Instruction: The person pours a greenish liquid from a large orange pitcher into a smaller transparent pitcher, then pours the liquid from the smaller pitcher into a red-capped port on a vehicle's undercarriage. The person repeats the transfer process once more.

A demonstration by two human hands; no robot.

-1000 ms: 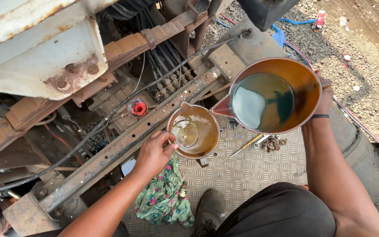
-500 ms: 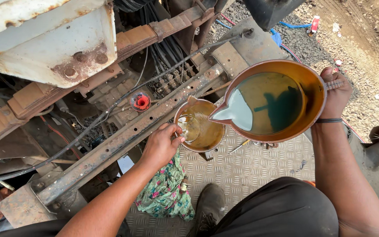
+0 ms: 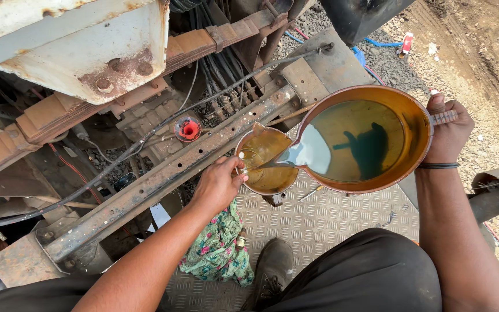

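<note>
Over the checker-plate floor (image 3: 342, 231), your right hand (image 3: 449, 124), fingers closed on its handle, tips the large pan (image 3: 371, 138) leftward, spout touching the small jug (image 3: 264, 159) gripped by your left hand (image 3: 218, 185).

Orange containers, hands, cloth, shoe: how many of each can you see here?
Orange containers: 2, the large pan and the small jug
Hands: 2, the left hand on the jug, the right hand on the pan's handle
Flowered cloth: 1
Shoe: 1
Total: 6
</note>
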